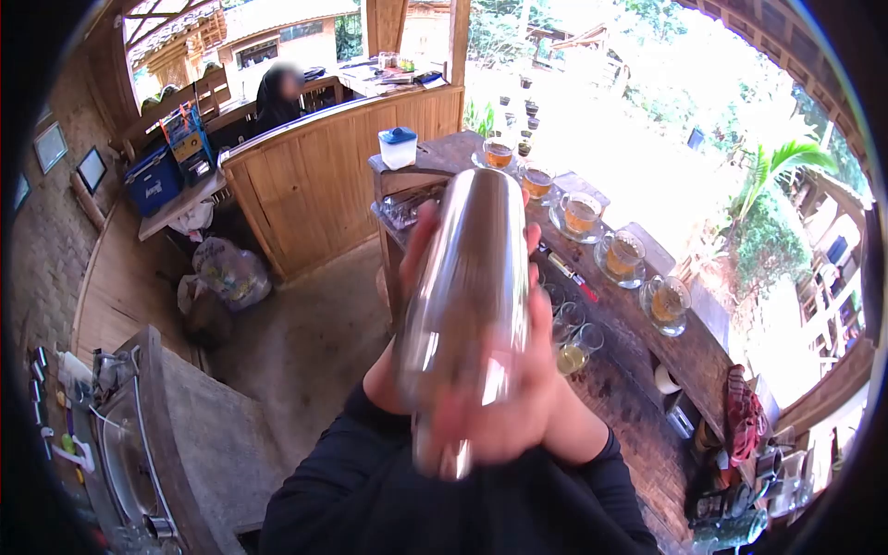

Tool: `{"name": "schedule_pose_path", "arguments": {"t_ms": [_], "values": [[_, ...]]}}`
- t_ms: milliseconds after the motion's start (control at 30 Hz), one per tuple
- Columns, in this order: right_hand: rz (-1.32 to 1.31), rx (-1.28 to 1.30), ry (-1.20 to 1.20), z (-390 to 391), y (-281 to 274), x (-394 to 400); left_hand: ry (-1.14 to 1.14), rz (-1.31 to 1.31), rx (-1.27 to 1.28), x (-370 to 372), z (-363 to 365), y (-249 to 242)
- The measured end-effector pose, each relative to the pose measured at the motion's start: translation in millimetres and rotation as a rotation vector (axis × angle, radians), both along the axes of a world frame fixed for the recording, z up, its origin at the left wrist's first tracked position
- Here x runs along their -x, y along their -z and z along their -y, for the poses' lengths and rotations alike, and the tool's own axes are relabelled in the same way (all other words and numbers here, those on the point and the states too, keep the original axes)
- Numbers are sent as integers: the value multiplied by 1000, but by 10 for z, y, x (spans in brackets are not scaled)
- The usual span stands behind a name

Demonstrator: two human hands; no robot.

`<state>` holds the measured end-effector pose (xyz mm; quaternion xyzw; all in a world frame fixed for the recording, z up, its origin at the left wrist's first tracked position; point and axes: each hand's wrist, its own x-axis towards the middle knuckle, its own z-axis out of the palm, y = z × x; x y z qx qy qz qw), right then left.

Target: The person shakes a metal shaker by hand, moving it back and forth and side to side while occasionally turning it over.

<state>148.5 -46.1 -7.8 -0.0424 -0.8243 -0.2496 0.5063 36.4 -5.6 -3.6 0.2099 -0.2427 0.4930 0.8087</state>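
A shiny metal cocktail shaker (479, 240) is held up in front of my chest, tilted, with its wide end away from me. My left hand (418, 254) is wrapped round its left side and partly hidden behind it. Round the lower, narrower end closes my right hand (518, 398), smeared by motion. Beyond the shaker, several glass cups of amber drink (581, 215) stand on saucers along the wooden counter. On the lower surface beside my right hand, a glass cup (573, 351) contains a little pale yellow liquid, near other glasses.
A blue-lidded container (398, 150) sits at the counter's far end. Behind a wooden partition (333, 176) is another person (276, 100). Plastic bags (229, 273) lie on the floor at left, a sink (129, 453) is lower left, and a red cloth (743, 416) hangs at right.
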Motion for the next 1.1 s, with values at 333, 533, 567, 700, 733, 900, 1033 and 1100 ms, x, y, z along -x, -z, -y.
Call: {"name": "schedule_pose_path", "arguments": {"t_ms": [333,533,567,700,733,900,1033,1100], "values": [[-137,-183,-222,236,-93,158,55,-52,-226,133,118,-238],[-440,579,22,-67,-177,51,-47,-123,311,-159,-487,674],[-300,519,-36,120,-276,30,129,-233,245,-35,-568,641],[-166,-111,-197,361,-186,72,230,152,-295,4,92,-67],[-167,-147,-204,312,-159,75,245,119,-276,9,86,-80],[-372,568,-29,-93,-182,10,321,150,165,-85,-354,414],[-162,223,-29,300,-294,-14,204,-74,189,-91,-62,-40],[-163,-87,-146,321,-207,92,199,24,-145,2,122,-183]]}}
